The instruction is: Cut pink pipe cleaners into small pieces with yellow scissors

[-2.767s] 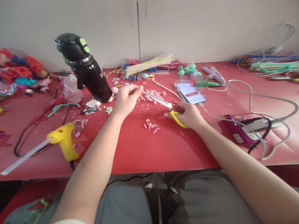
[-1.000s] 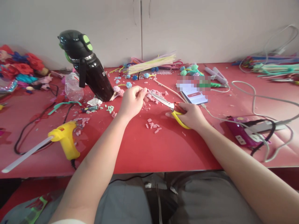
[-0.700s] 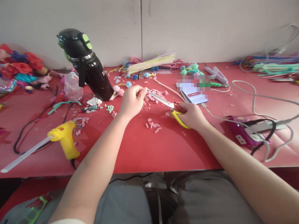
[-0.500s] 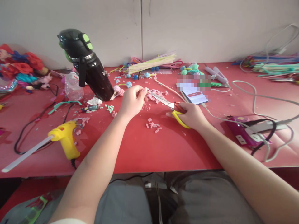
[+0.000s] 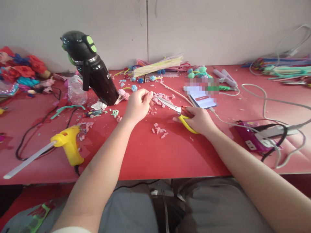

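My right hand [image 5: 198, 119] is closed round the yellow and red handles of a pair of scissors [image 5: 171, 106]. The blades point left, their tips close to my left fingertips. My left hand [image 5: 139, 105] is pinched, and what it holds is too small or hidden to make out. Short pink pieces [image 5: 163, 99] lie in a pile behind the blades. A smaller group of pink pieces [image 5: 159, 130] rests nearer on the red table [image 5: 150, 158]. Pink fluffy balls [image 5: 123, 94] sit just left of my left hand.
A black bottle [image 5: 97, 74] and a yellow glue gun [image 5: 69, 144] stand and lie at the left. Fuzzy sticks [image 5: 157, 66] lie at the back. A phone [image 5: 202, 97], cables and a purple power socket [image 5: 252, 137] are at the right.
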Demonstrator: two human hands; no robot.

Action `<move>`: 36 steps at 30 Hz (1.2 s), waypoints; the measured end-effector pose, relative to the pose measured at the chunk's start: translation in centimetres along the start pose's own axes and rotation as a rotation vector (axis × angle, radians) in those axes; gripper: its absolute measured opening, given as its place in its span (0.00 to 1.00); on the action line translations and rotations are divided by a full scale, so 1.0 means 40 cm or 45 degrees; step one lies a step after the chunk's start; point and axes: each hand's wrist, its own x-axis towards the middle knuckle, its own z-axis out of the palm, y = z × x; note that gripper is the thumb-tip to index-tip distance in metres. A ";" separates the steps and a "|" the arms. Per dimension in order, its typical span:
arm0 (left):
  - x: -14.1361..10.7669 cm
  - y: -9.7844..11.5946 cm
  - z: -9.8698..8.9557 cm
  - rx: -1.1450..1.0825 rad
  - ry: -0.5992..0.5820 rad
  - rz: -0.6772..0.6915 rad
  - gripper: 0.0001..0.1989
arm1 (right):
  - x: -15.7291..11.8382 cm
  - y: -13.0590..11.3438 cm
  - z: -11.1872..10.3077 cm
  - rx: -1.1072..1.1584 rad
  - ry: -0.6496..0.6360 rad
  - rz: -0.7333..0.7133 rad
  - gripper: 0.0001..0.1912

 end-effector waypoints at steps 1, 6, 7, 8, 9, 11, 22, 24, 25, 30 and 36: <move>0.000 0.000 0.000 -0.001 -0.001 -0.002 0.19 | 0.000 0.001 0.000 -0.001 0.000 -0.005 0.39; 0.001 0.000 0.001 -0.009 -0.012 -0.009 0.19 | 0.001 0.008 0.004 -0.004 0.012 -0.013 0.39; 0.001 0.000 0.001 -0.005 -0.014 -0.009 0.19 | 0.002 0.009 0.004 -0.006 0.012 -0.014 0.39; 0.001 0.000 0.001 -0.002 -0.015 -0.009 0.19 | 0.002 0.010 0.005 -0.005 0.011 -0.015 0.38; 0.000 0.000 0.000 0.000 -0.015 -0.008 0.20 | 0.003 0.011 0.005 -0.003 0.008 -0.019 0.38; 0.000 0.001 0.000 0.002 -0.014 -0.005 0.20 | 0.003 0.012 0.005 0.001 0.009 -0.025 0.38; -0.002 0.007 0.000 0.024 0.003 0.004 0.19 | -0.001 0.001 0.002 0.008 0.001 0.009 0.40; -0.002 0.008 -0.001 0.025 0.002 0.006 0.19 | -0.001 0.002 0.002 0.006 -0.005 0.010 0.39; -0.002 0.008 -0.001 0.025 0.001 0.004 0.19 | -0.001 0.002 0.002 0.005 -0.005 0.011 0.39; -0.001 0.008 -0.002 0.052 0.012 -0.004 0.20 | -0.001 0.001 0.001 -0.002 -0.004 0.007 0.40; 0.002 0.009 -0.005 0.034 0.052 0.005 0.19 | -0.001 0.000 0.001 0.003 -0.001 0.021 0.41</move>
